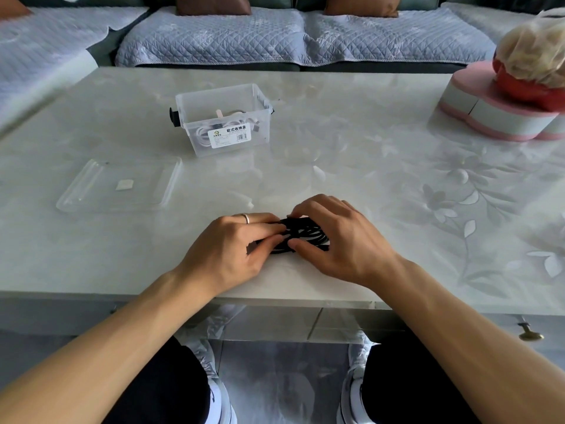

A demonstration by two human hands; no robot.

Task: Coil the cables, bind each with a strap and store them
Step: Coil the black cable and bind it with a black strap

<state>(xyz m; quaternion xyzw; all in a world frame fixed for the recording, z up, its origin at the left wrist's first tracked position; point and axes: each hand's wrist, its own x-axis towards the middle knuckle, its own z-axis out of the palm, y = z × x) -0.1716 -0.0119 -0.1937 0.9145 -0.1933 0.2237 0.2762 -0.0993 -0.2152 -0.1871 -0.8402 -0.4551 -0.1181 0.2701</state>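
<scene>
At the near edge of a pale, flower-patterned table point(336, 142), a person's two hands close on a small bundle of black cable point(301, 237), seen from the head camera. The left hand point(232, 249), a ring on one finger, pinches the coil's left side with curled fingertips; the right hand point(339, 240) arches over its right side, thumb pressed against the near loops and fingers curled over the far ones. The coil lies on the tabletop between them, its loops bunched and flattened. Whether a strap is already round it cannot be told.

Farther back and to the left stands an open clear storage box point(224, 117) with white cables point(204, 134) inside. Its clear lid point(119, 185) lies flat to the left, nearer the person. A pink-and-grey box point(495, 114) sits at the far right.

The cable looks light, soft and springy, so the loops will probably try to spread once pressure eases. It seems best held across the whole bunch, pinched at the middle where a strap would wrap, not by a single strand. With white cables apparently stored already, this black one appears to be at the binding stage.
</scene>
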